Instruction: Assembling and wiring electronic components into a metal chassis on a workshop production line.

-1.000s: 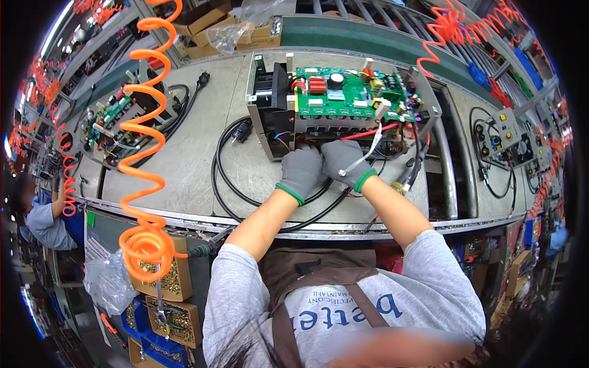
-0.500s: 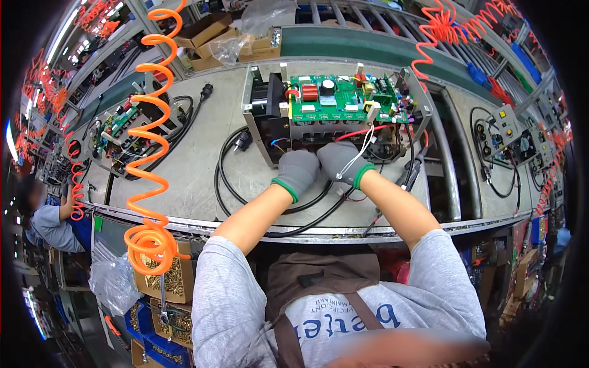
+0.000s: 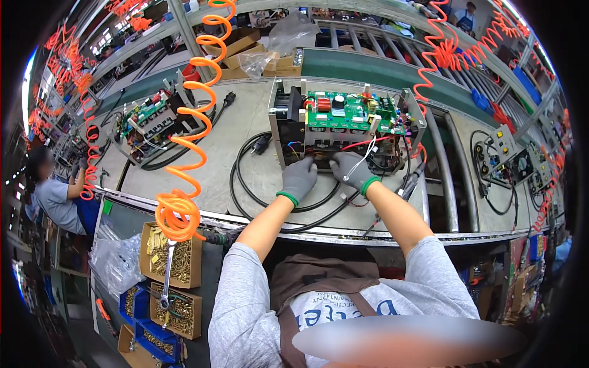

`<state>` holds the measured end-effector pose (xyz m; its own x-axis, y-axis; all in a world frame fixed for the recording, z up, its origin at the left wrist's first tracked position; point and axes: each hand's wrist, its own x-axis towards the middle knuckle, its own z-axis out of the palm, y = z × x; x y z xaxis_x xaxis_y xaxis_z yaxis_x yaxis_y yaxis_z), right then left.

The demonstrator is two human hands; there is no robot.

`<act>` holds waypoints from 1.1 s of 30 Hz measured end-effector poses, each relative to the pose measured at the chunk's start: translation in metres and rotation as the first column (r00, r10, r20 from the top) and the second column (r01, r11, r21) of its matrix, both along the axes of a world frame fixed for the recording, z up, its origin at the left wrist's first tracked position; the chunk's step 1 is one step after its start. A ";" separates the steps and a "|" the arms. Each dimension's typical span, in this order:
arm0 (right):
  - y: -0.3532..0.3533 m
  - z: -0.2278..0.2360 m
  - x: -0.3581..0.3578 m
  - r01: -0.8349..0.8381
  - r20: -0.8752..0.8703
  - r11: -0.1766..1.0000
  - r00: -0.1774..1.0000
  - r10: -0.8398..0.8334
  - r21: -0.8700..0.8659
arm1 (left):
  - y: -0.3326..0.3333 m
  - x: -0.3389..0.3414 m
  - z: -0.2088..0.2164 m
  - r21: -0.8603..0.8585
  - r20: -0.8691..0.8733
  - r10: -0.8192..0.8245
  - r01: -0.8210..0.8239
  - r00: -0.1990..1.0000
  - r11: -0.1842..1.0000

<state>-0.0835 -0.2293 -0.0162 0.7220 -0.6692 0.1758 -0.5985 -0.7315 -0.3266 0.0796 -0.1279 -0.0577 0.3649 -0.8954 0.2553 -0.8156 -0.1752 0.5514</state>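
At six o'clock on the electronic unit [image 3: 353, 116] we have our left hand [image 3: 300, 176] and right hand [image 3: 354, 169], but cannot tell whether their fingers hold anything

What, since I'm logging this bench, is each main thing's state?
Green rectangular circuit board: uncovered.
Black plastic power plug: unplugged.
Nearest orange coiled hose: hanging, bunched below.
Lower-left brown cardboard boxes: open, holding golden parts.
Blue plastic bins: open, holding similar parts.
Grey-gloved left hand: grip unclear.
Grey-gloved right hand: grip unclear.
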 end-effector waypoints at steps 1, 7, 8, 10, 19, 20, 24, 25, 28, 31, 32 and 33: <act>0.001 -0.002 0.001 0.006 0.019 1.000 1.000 -0.006 0.002 | -0.002 0.001 -0.002 -0.002 0.005 -0.001 0.001 1.000 1.000; 0.008 -0.012 0.007 0.080 0.151 0.996 0.985 -0.084 0.033 | -0.006 -0.005 -0.013 -0.115 0.017 0.093 -0.090 0.996 0.989; 0.009 -0.014 0.009 0.104 0.182 0.994 0.977 -0.108 0.029 | -0.007 -0.007 -0.015 -0.145 0.018 0.117 -0.113 0.993 0.983; 0.010 -0.018 0.013 0.156 0.178 0.986 0.970 -0.162 0.050 | -0.010 -0.011 -0.020 -0.211 0.082 0.169 -0.148 0.982 0.966; 0.019 -0.024 0.023 0.202 0.425 0.978 0.883 -0.200 0.041 | -0.012 -0.012 -0.023 -0.466 0.207 0.199 -0.083 0.958 0.881; 0.016 -0.023 0.020 0.208 0.309 0.978 0.928 -0.208 0.032 | -0.012 -0.013 -0.022 -0.454 0.212 0.195 -0.080 0.958 0.887; 0.012 -0.025 0.016 0.214 0.240 0.976 0.946 -0.218 0.046 | -0.012 -0.016 -0.022 -0.458 0.154 0.193 -0.103 0.969 0.883; 0.013 -0.027 0.016 0.218 0.270 0.975 0.937 -0.221 0.041 | -0.012 -0.016 -0.023 -0.451 0.164 0.197 -0.104 0.967 0.886; 0.016 -0.031 0.020 0.214 0.359 0.975 0.907 -0.220 0.056 | -0.012 -0.016 -0.024 -0.450 0.166 0.198 -0.104 0.966 0.887; 0.017 -0.029 0.021 0.217 0.377 0.975 0.900 -0.219 0.047 | -0.011 -0.015 -0.023 -0.471 0.158 0.186 -0.092 0.970 0.877; 0.016 -0.027 0.020 0.228 0.291 0.973 0.929 -0.228 0.034 | -0.011 -0.015 -0.023 -0.473 0.154 0.180 -0.087 0.972 0.877; 0.016 -0.025 0.019 0.241 0.202 0.970 0.949 -0.240 0.024 | -0.011 -0.015 -0.023 -0.474 0.165 0.190 -0.090 0.968 0.876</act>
<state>-0.0648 -0.2137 -0.0411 0.4890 -0.8183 0.3021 -0.6785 -0.5745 -0.4578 0.0646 -0.1391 -0.0806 0.3742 -0.6017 0.7056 -0.9030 -0.0633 0.4249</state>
